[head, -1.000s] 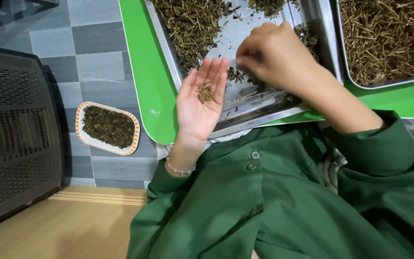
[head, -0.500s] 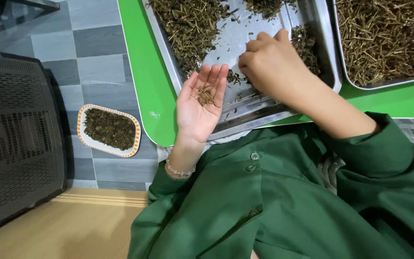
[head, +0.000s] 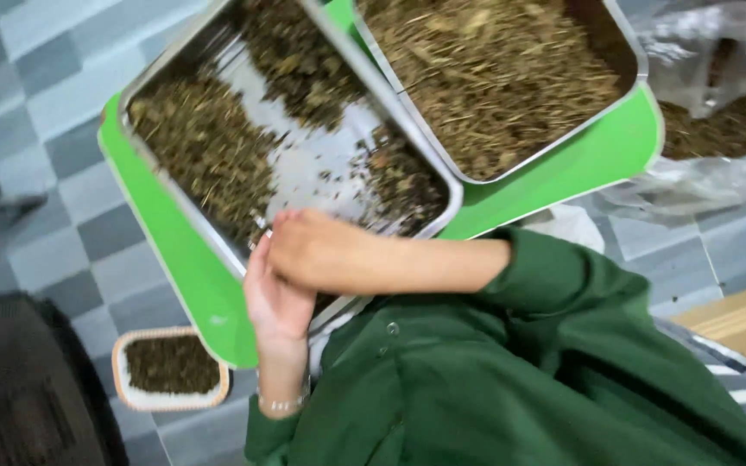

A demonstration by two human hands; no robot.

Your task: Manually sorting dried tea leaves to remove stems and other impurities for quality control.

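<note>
The dried leaves (head: 209,155) lie in the left steel tray (head: 153,78) on a green board (head: 192,285), a bare strip parting two heaps, so sorting seems partway. The right hand (head: 321,250) covers the left hand (head: 274,302); I cannot tell how either's fingers stand.

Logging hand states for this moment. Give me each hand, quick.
Left hand: open, palm up at the metal tray edge; anything on it is hidden.
Right hand: lies across the left palm; grip cannot be told.
</note>
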